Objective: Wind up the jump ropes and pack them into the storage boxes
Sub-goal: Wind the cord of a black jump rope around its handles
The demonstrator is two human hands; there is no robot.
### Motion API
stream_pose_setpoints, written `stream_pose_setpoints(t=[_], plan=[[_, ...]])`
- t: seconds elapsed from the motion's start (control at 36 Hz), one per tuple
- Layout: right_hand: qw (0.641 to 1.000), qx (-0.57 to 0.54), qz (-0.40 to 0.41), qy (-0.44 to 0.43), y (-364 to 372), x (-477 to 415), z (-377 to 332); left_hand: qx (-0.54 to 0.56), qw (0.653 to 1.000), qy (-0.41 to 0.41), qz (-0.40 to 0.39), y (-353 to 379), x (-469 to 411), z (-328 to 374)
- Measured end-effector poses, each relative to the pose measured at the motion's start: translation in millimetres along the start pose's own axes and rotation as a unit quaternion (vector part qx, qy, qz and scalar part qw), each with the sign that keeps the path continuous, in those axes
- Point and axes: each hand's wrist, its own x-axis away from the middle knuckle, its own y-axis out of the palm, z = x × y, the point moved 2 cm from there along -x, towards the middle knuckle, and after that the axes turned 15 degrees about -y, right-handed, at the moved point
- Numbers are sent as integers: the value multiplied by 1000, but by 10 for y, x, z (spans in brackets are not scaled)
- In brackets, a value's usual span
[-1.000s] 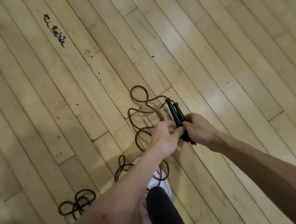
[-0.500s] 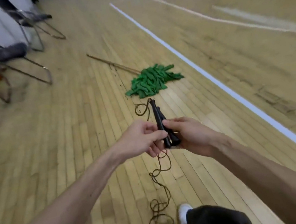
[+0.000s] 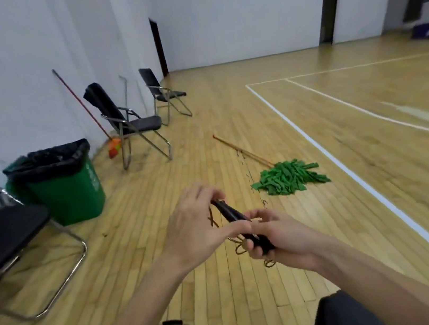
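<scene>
Two black jump rope handles lie side by side between my hands, in front of my chest. My right hand grips their lower end with curled fingers. My left hand pinches the brown rope against the handles near their upper end. Thin brown rope loops around and under my right hand's fingers, and a further stretch trails off toward the floor. No storage box is in view.
A green mop with a wooden handle lies on the wooden gym floor ahead. A green bin with a black liner stands at the left wall. Folding chairs line that wall, one close at my left. White court lines run at right.
My view has swung up from the floor to the gym hall. The handles stay in both hands, now tilted more; my left hand has shifted up along them with the rope.
</scene>
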Motion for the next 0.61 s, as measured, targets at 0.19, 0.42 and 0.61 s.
stream_pose_setpoints(t=[0.19,0.42,0.61], plan=[[996,12,-86,-2,118,142,-250,221,965,-95,-107,91,126,-116],[991,0,-132,19,-15,293,-301,315,937,-146,-47,237,-8,189],[959,-38,-244,136,-114,384,-245,282,952,-120,6,184,-62,334]])
